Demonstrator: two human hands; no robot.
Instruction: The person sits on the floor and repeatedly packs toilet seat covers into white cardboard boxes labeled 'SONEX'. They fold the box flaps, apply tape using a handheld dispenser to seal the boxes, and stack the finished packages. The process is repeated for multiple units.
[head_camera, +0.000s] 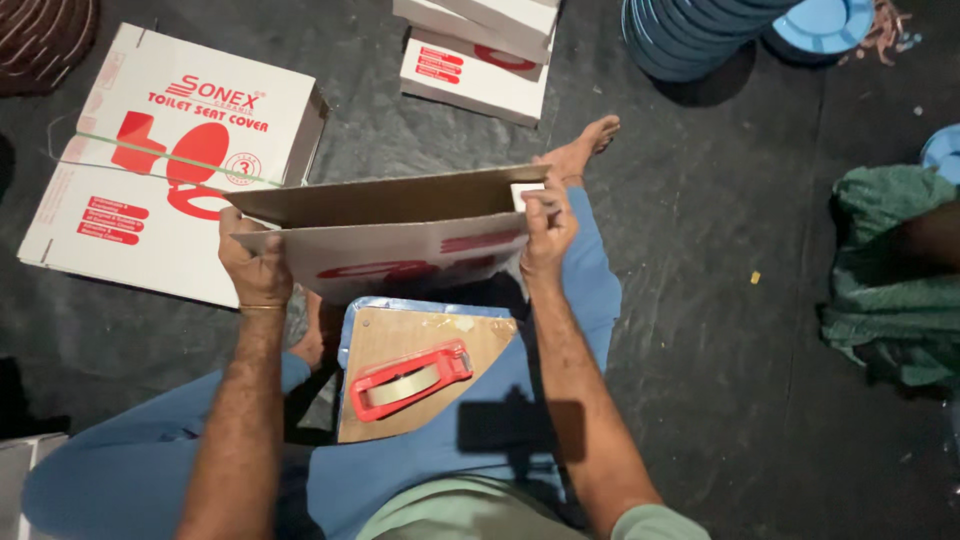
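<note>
Your left hand (255, 265) and right hand (547, 228) each grip an end of the flattened white-and-red cardboard box (390, 235) | held open, nothing inside | red tape dispenser (410, 378) on your lap.

Dark floor (700, 250) with white boxes (170, 160), blue stacked discs (690, 35), green cloth (890, 270).

Seated on dark floor; left hand (255, 262) and right hand (545, 228) each grip an end of a flattened white-and-red carton (390, 235), its brown inner flap (400, 198) open just above the fingertips. Below the fingers, between the forearms, a red tape dispenser (410, 378) lies on a brown board (400, 345) across the lap, blue plastic edge showing under it. Beyond the left fingers a strapped stack of white cartons (150, 130) lies flat; beyond the right fingers more white boxes (480, 50), a stack of blue discs (700, 30), and off to the side green cloth (885, 270).
</note>
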